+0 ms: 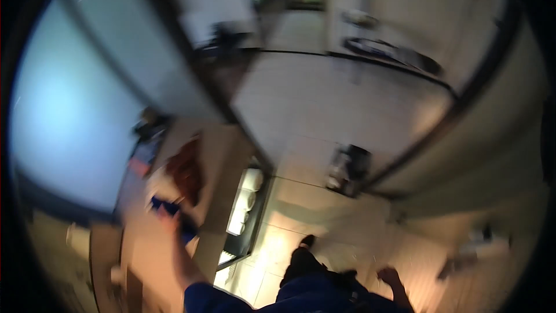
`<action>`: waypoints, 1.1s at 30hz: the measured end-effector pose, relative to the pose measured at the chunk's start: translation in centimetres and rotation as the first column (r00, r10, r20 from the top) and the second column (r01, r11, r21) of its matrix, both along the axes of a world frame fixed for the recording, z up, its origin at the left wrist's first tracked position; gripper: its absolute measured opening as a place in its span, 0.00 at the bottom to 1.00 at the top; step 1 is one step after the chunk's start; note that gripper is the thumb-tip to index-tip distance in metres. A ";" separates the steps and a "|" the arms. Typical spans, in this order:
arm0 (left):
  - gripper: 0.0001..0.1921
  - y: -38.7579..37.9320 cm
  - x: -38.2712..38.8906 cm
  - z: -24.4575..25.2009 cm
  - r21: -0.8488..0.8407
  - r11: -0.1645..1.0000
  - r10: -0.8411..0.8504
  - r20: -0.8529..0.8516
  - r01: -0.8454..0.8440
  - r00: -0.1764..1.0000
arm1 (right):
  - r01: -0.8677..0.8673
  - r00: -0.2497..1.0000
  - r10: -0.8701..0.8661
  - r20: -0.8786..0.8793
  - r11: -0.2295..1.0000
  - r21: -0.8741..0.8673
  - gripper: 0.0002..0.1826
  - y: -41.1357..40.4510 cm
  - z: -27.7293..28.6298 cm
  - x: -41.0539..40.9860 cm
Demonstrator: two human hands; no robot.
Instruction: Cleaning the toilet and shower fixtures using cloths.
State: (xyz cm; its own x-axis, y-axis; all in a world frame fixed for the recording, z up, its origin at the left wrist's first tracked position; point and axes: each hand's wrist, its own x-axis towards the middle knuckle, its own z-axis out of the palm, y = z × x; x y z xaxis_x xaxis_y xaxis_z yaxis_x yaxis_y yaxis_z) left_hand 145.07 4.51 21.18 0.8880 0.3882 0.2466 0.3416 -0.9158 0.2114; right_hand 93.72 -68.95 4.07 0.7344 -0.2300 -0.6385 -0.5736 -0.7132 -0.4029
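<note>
At the left, my left hand grips a dark blue cloth-like item over a light brown counter. Motion blur hides the finer detail of it. Just beyond that hand, a reddish-brown item, perhaps cloth or leather, lies on the counter. My right hand hangs low at my right side above the floor, its fingers curled, and nothing shows in it.
Below the counter, a lit shelf holds several white rounded things. A dark-and-grey object stands on the tiled floor by a dark door frame. Small items line the counter's far edge beside a frosted panel.
</note>
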 end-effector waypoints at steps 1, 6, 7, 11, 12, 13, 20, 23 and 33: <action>0.47 -1.3 1.6 -1.3 0.011 0.999 -0.043 0.046 0.042 0.998 | 0.230 0.963 -0.250 0.102 0.956 0.181 0.16 1.1 1.7 1.1; 0.42 -20.1 4.3 -5.2 -0.217 0.891 -0.369 0.164 0.398 0.915 | 0.553 0.802 -0.577 0.156 0.815 0.172 0.17 5.0 7.8 3.3; 0.41 -25.1 3.2 -5.8 -0.302 0.815 -0.472 0.149 0.495 0.869 | 0.586 0.783 -0.606 0.140 0.794 0.163 0.18 5.4 8.3 3.0; 0.37 -43.2 -4.3 -5.2 -0.639 0.380 -0.860 0.022 0.669 0.510 | 0.571 0.821 -0.571 0.016 0.821 -0.010 0.20 7.4 7.5 0.1; 0.37 -46.7 -6.6 -4.6 -0.710 0.279 -0.922 -0.009 0.647 0.388 | 0.582 0.813 -0.582 -0.030 0.813 0.003 0.22 7.8 6.8 -0.7; 0.36 -49.7 -8.9 -3.7 -0.772 0.205 -0.960 -0.038 0.602 0.279 | 0.553 0.833 -0.554 -0.005 0.831 0.055 0.24 8.0 6.2 -1.4; 0.31 -64.7 -23.4 1.6 -0.961 0.078 -0.882 -0.191 0.265 -0.431 | 0.666 0.661 -0.732 0.167 0.674 0.320 0.23 2.0 5.8 -5.5; 0.29 -69.5 -30.0 2.4 -0.986 0.096 -0.685 -0.165 0.136 -0.710 | 0.592 0.528 -0.777 0.342 0.626 0.507 0.33 -1.8 8.6 -8.1; 0.23 -85.8 -53.6 7.5 -0.997 -0.027 -0.469 -0.056 0.078 -0.881 | 0.818 0.038 -0.880 0.473 0.299 0.491 0.16 -11.9 11.1 -24.0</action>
State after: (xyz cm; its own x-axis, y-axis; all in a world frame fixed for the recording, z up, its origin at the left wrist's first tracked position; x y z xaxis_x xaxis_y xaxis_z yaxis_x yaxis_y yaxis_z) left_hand 91.48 -81.24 28.66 -0.6375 -0.6447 -0.4219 -0.2741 -0.3219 0.9062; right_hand 69.77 -80.85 15.21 0.2064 -0.9503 -0.2331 -0.3741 0.1435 -0.9162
